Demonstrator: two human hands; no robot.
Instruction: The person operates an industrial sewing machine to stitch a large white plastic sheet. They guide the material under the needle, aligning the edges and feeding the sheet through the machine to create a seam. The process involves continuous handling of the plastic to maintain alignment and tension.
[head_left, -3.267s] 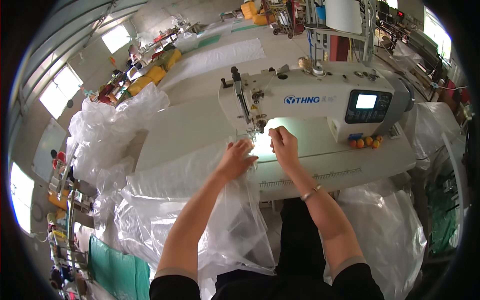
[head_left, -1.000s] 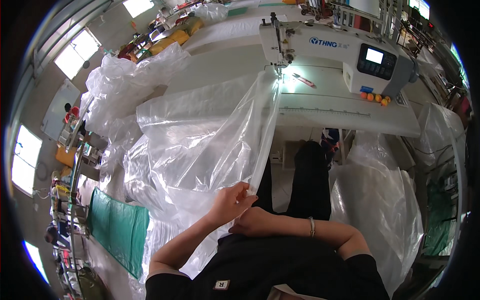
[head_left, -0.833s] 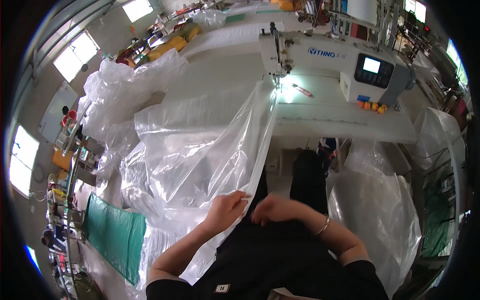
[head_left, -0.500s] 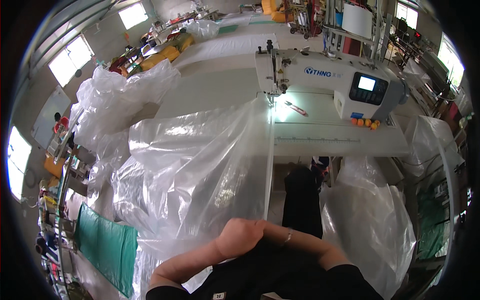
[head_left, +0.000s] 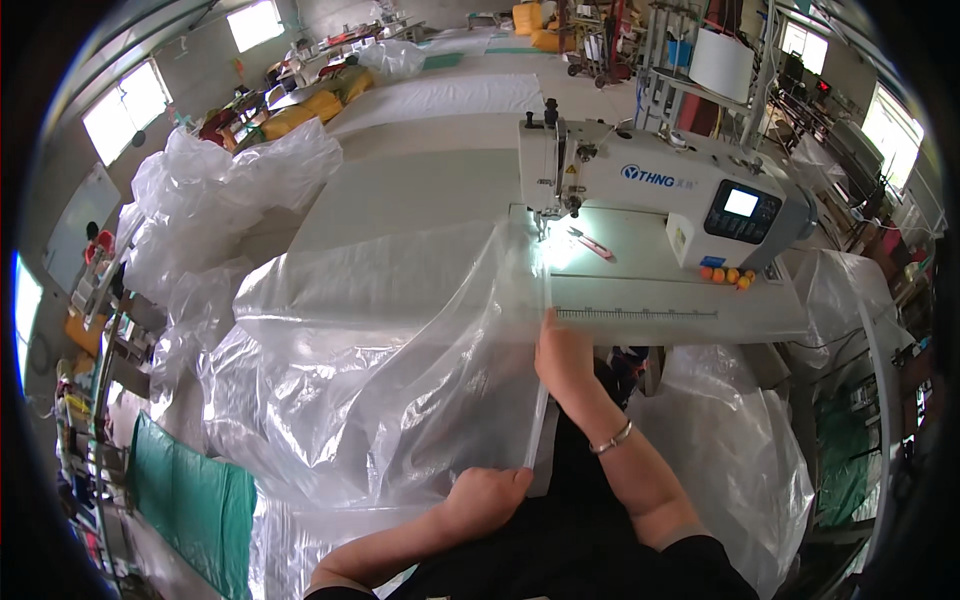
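Note:
A large clear plastic sheet (head_left: 400,400) runs from my lap up over the front of the sewing table to the sewing machine (head_left: 640,170). Its folded right edge makes a narrow strip that leads up to the lit needle area. Low in the view, my left hand (head_left: 488,498) is closed on this edge close to my body. Farther up the same edge, my right hand (head_left: 566,355) is closed on it at the table's front, slightly blurred, with a bracelet on the wrist. A small pink-handled cutter (head_left: 590,243) lies right of the needle.
Several small orange balls (head_left: 728,274) sit by the machine's base, near a ruler strip (head_left: 635,314) on the table. Bunched clear plastic (head_left: 230,190) rises at the left; more plastic (head_left: 715,450) hangs at the right. A green sheet (head_left: 190,500) lies lower left.
My right hand has left its place beside the left hand and moved up the sheet's edge to the table front. The left hand stays low. The view has shifted slightly.

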